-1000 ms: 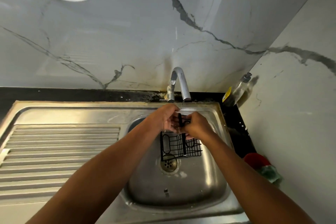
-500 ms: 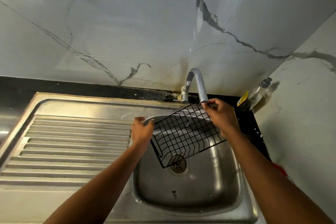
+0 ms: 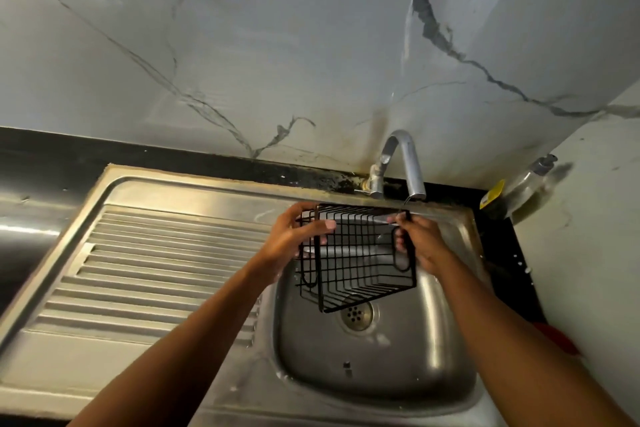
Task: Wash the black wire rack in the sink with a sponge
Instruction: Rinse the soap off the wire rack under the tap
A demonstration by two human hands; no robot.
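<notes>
The left hand [image 3: 294, 239] grips the black wire rack [image 3: 360, 263] by its left edge and the right hand [image 3: 420, 243] pinches its right end. The rack hangs tilted over the sink [image 3: 381, 374]. The tap [image 3: 405, 163] above seems barely running, so turn the rack slowly, with both grips firm.

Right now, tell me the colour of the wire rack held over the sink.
The wire rack is black; the head view shows it best.
</notes>
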